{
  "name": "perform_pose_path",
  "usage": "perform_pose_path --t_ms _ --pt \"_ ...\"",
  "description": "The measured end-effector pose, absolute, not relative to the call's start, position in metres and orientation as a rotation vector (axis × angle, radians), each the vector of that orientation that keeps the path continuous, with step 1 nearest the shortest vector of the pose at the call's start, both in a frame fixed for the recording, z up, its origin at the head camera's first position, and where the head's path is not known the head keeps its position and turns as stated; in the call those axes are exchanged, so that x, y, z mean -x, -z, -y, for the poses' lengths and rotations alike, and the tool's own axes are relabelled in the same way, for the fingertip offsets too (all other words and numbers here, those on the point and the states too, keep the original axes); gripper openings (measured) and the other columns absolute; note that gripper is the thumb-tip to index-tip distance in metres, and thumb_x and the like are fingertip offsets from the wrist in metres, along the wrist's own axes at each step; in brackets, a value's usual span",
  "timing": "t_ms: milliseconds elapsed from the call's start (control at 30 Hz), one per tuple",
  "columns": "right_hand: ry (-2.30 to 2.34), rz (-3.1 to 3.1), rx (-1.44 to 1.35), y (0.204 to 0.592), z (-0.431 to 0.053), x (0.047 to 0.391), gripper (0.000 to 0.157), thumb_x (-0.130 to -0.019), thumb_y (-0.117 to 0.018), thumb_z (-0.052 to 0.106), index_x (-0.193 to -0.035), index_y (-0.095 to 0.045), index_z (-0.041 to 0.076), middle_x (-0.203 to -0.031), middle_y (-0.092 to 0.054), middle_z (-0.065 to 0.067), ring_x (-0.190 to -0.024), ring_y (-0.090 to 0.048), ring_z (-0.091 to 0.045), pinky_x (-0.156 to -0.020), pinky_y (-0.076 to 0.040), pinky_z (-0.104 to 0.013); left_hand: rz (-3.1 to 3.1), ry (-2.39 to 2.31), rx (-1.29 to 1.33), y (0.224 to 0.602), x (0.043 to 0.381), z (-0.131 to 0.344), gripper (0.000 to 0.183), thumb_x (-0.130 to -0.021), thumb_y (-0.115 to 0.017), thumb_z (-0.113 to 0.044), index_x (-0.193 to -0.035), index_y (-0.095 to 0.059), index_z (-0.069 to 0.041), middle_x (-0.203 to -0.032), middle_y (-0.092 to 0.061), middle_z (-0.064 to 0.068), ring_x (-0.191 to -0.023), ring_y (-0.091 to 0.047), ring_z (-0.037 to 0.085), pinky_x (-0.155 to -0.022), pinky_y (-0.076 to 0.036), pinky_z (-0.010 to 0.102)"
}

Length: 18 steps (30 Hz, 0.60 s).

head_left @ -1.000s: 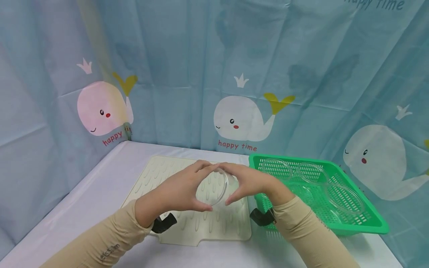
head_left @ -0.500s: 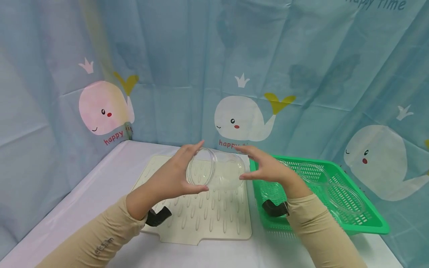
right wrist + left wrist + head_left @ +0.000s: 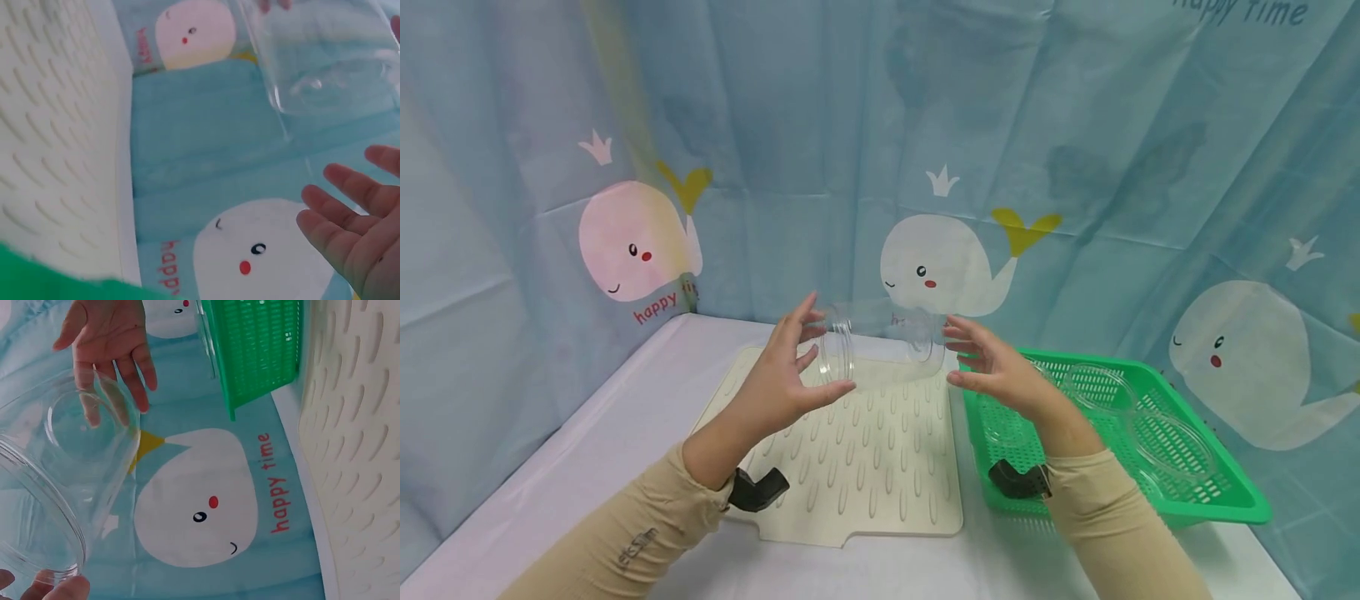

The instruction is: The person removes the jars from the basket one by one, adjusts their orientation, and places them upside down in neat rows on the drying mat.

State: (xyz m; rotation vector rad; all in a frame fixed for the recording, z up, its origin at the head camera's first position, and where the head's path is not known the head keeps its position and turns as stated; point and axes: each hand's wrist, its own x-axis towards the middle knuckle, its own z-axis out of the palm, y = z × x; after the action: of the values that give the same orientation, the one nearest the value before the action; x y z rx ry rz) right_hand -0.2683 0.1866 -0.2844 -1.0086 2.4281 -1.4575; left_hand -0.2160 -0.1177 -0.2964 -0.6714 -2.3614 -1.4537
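Observation:
A clear jar (image 3: 883,346) lies on its side in the air above the mat, mouth to the left and base to the right. My left hand (image 3: 782,379) holds it by the ridged rim, thumb below and fingers behind; in the left wrist view its fingertips (image 3: 69,587) are at the edge of the rim. My right hand (image 3: 992,367) is beside the jar's base with fingers spread loosely. In the right wrist view those fingers (image 3: 350,225) are straight and apart from the jar (image 3: 325,69).
A cream mat (image 3: 850,475) with raised ridges lies on the white table (image 3: 617,417). To the right stands a green basket (image 3: 1225,507) holding several clear round-rimmed pieces. Behind hangs a blue whale-print curtain (image 3: 790,167).
The jar has risen and swung from facing me to lying sideways, its mouth now to the left. My right hand has moved right, from the rim to the base end.

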Motion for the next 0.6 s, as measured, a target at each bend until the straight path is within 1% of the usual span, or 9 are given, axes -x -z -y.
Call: perform_pose_path --t_ms 133,233,333,433,500,600 --pt "1.564 -2.351 0.953 0.285 -0.179 0.262 0.074 -0.088 -0.061 0.018 -0.147 -0.016 0.016 -0.146 -0.026 -0.012 -0.13 -0.032 -0.034 -0.099 -0.036 -0.051 2.313 1.636 0.671 0.299 0.216 0.116 0.101 -0.076 -0.075 -0.022 -0.147 -0.004 -0.026 -0.14 -0.024 0.005 -0.131 -0.031 0.023 -0.103 -0.033 0.041" --pt "1.61 -2.316 0.927 0.287 -0.173 0.258 0.077 -0.088 -0.061 0.025 -0.147 -0.013 0.015 -0.146 -0.025 -0.015 -0.129 -0.034 -0.037 -0.098 -0.036 -0.052 2.267 1.752 0.691 0.302 0.216 0.114 0.099 -0.077 -0.073 -0.015 -0.147 -0.004 -0.024 -0.141 -0.023 0.005 -0.132 -0.029 0.024 -0.103 -0.032 0.041" --pt "1.657 -2.259 0.917 0.29 -0.169 0.256 0.08 -0.087 -0.062 0.033 -0.147 -0.014 0.015 -0.146 -0.024 -0.016 -0.128 -0.035 -0.037 -0.1 -0.033 -0.055 2.199 1.883 0.722 0.306 0.217 0.112 0.097 -0.078 -0.07 -0.01 -0.148 -0.003 -0.022 -0.141 -0.02 0.008 -0.133 -0.027 0.026 -0.104 -0.03 0.042" --pt "1.701 -2.184 0.944 0.295 -0.166 0.256 0.081 -0.086 -0.061 0.037 -0.147 -0.015 0.013 -0.146 -0.026 -0.019 -0.129 -0.035 -0.037 -0.102 -0.028 -0.056 2.148 2.004 0.744 0.309 0.217 0.109 0.095 -0.079 -0.067 -0.009 -0.148 -0.002 -0.018 -0.143 -0.015 0.012 -0.134 -0.024 0.029 -0.105 -0.027 0.045" --pt "1.746 -2.11 0.982 0.298 -0.165 0.258 0.08 -0.087 -0.061 0.036 -0.147 -0.014 0.011 -0.145 -0.027 -0.02 -0.13 -0.033 -0.038 -0.103 -0.024 -0.058 2.13 2.073 0.759 0.311 0.217 0.108 0.095 -0.08 -0.067 -0.011 -0.148 0.0 -0.017 -0.145 -0.011 0.013 -0.135 -0.022 0.03 -0.105 -0.026 0.047" --pt "1.8 -2.025 1.055 0.301 -0.164 0.26 0.081 -0.086 -0.061 0.038 -0.147 -0.015 0.01 -0.143 -0.031 -0.022 -0.129 -0.033 -0.039 -0.104 -0.023 -0.057 2.115 2.15 0.787 0.313 0.216 0.106 0.095 -0.081 -0.067 -0.014 -0.148 0.0 -0.018 -0.147 -0.007 0.012 -0.135 -0.023 0.031 -0.104 -0.027 0.048"
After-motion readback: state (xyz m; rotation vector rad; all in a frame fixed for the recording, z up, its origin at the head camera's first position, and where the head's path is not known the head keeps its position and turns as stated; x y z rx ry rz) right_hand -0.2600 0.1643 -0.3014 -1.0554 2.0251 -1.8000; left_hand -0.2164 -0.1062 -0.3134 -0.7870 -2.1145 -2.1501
